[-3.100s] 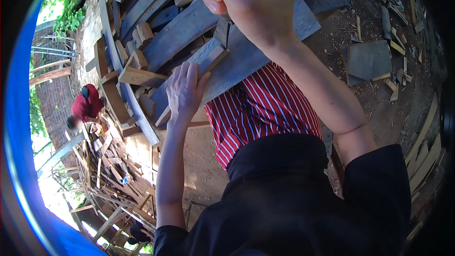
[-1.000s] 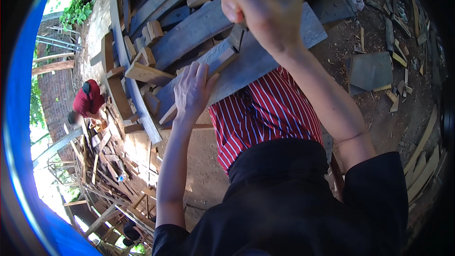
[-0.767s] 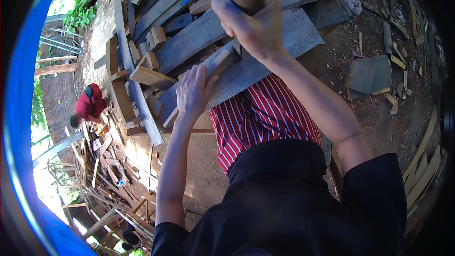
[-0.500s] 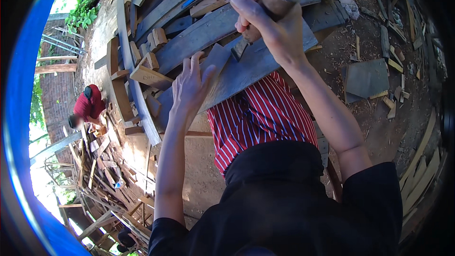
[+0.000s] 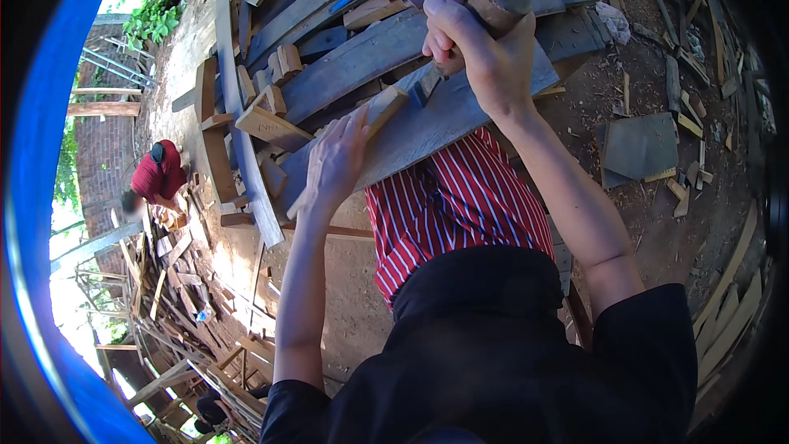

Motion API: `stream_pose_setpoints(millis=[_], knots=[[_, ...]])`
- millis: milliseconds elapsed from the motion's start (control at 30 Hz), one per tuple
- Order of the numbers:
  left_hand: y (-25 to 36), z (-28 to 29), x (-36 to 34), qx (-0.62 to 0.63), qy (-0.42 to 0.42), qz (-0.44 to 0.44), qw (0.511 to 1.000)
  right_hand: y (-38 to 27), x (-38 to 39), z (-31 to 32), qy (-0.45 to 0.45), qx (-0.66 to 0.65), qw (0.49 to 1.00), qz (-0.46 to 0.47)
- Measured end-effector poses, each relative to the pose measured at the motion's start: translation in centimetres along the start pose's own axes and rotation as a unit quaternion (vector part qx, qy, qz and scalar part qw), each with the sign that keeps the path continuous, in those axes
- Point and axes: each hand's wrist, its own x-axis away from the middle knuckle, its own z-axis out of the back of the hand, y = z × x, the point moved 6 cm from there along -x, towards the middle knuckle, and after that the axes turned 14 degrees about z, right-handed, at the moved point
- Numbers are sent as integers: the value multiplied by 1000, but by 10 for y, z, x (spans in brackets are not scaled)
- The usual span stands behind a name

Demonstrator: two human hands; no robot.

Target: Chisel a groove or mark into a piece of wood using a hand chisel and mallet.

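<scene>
In my right hand (image 5: 485, 41) is a short-handled bladed tool, its thick round wooden handle (image 5: 503, 2) pointing up toward the camera. Its dark metal blade (image 5: 424, 85) points down beside the far end of a narrow piece of wood (image 5: 386, 107); whether they touch, I cannot tell. My left hand (image 5: 335, 156) is closed over that piece, which has a pale face showing and rests tilted on a wide grey plank (image 5: 444, 127). The plank lies across in front of my striped lap.
Boards and offcuts (image 5: 353, 53) are heaped beyond the plank. A marked wood block (image 5: 271, 127) stands left of my left hand. At far left a person in red (image 5: 158, 173) bends over scrap wood. A flat grey panel (image 5: 639, 148) lies on the ground at right.
The narrow wood piece has turned, bringing its pale face up, and my left fingers have closed on it. The tool has stayed raised near its far end. The view has shifted slightly.
</scene>
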Motion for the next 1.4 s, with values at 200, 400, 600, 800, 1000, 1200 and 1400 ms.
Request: stream_pose_setpoints(millis=[200, 400, 600, 800, 1000, 1200, 1400], knots=[[-6, -6, 2, -18, 56, -19, 998, 4, -10, -28, -26, 60, 997, 31], [-5, -15, 2, -91, 69, -10, 993, 1, -18, -56, -61, 89, 993, 38], [-8, -13, 2, -89, 71, -28, 993, -1, -23, -61, -83, 87, 992, 46], [-12, -19, -3, -96, 53, -12, 994, 9, -21, -62, -89, 122, 986, 68], [-1, -14, -6, -91, 58, -23, 994, 20, -15, -50, -74, 77, 994, 25], [-9, -12, -1, -90, 58, -17, 994, -3, -23, -57, -77, -21, 996, 31], [-11, -15, 1, -92, 54, -10, 994, -5, -29, -57, -99, -12, 991, 86]])
